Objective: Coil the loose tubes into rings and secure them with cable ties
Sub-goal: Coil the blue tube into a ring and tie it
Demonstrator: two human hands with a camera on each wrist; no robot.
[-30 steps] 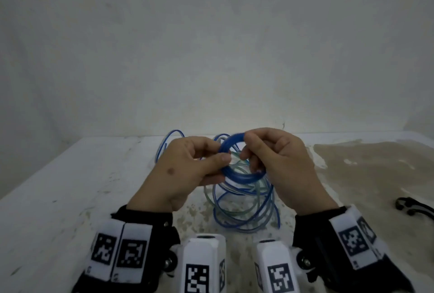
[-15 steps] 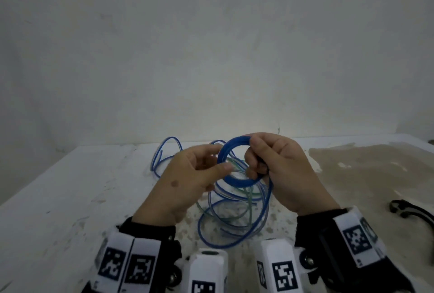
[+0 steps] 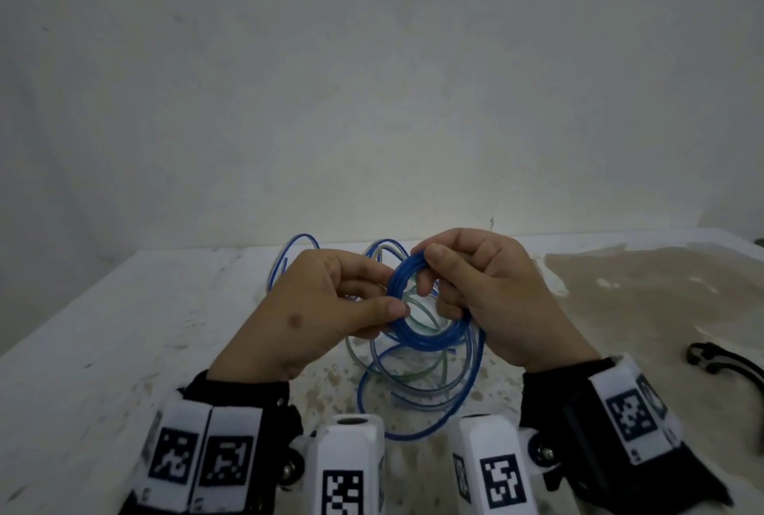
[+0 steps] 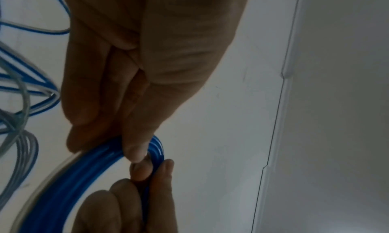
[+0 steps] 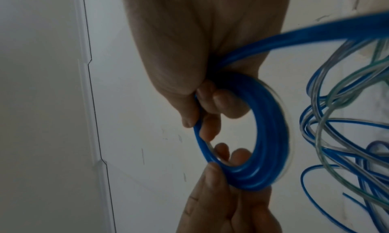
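Compared with half a second ago, the blue ring looks a little thicker with turns, and the loose tubing below it lies in a tighter heap on the bench; the hands sit in much the same place above it.

The left hand pinches the ring's left side, thumb pressed on the near face and curled fingers behind it. The right hand grips the ring's upper right part: its thumb lies across the top and its fingers are hooked through the opening, closed round the bundle. From that hand a single blue strand runs off to the loose tubing, which mixes blue, clear and greenish loops beneath and behind the hands.

The far side of the ring is hidden behind the right palm, so how many turns it has is hard to count. At the right edge of the head view a black curved thing lies on the bench, cut off by the frame; what it is cannot be told. Both wrist views are dim and blurred.
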